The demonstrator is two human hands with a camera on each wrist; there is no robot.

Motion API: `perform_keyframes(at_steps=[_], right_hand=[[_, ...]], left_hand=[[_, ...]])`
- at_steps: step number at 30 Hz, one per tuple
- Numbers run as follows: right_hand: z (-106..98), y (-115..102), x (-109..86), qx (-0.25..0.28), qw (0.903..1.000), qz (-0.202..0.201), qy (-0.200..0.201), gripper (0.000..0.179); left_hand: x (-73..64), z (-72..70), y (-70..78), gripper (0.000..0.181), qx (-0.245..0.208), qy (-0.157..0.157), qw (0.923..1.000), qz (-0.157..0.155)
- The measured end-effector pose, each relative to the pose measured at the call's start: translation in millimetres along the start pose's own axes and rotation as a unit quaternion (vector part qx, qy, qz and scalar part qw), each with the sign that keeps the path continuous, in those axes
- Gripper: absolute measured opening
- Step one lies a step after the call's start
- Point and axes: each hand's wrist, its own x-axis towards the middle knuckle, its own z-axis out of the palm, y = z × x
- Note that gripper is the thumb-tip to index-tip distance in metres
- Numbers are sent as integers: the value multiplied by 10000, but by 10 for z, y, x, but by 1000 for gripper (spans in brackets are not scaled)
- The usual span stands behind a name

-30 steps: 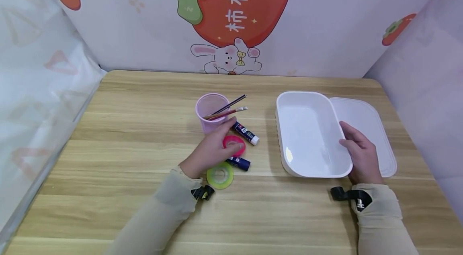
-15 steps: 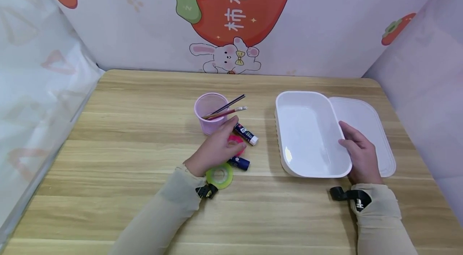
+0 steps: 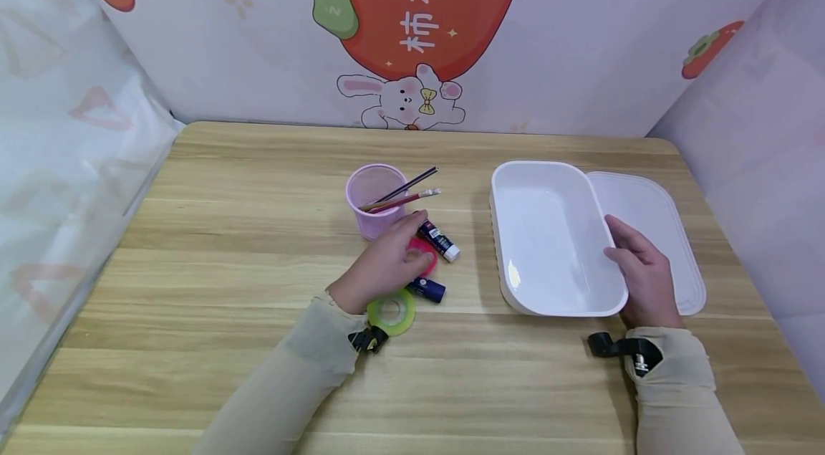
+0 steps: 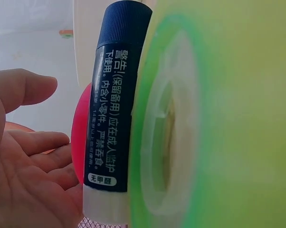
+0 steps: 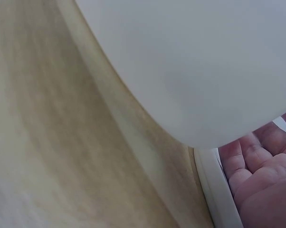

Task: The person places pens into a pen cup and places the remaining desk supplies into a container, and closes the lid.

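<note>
In the head view my left hand lies over a pink tape roll, thumb and fingers spread at its edge. The left wrist view shows the thumb and fingers apart beside the pink roll. A dark blue glue stick and a yellow-green tape roll fill the foreground there. Just beyond the fingertips is another glue stick with a white end. My right hand grips the right rim of a white plastic box, thumb over the edge. Nothing shows inside the box.
A lilac cup holding several pencils and brushes stands behind my left hand. A white lid lies right of the box, partly under the right hand. Printed cloth walls border the wooden table.
My left hand has shifted slightly right over the pink tape roll and then stayed there. The right hand keeps its hold on the box, and the other things have not moved.
</note>
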Motion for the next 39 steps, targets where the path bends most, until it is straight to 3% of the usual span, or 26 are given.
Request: perform_keyframes(at_steps=[15, 26, 32, 39], right_hand=[[7, 7, 6, 87, 9999, 24, 91, 47], [-7, 15, 4, 115, 9998, 71, 123, 48], [10, 2, 11, -7, 9998, 32, 171, 48], [1, 7, 19, -68, 9998, 2, 163, 47]], left_hand=[[12, -4, -10, 63, 162, -102, 9998, -40], [57, 44, 23, 61, 422, 57, 9987, 262], [3, 50, 30, 55, 345, 86, 9986, 401], [-96, 46, 2, 50, 189, 168, 9991, 334]])
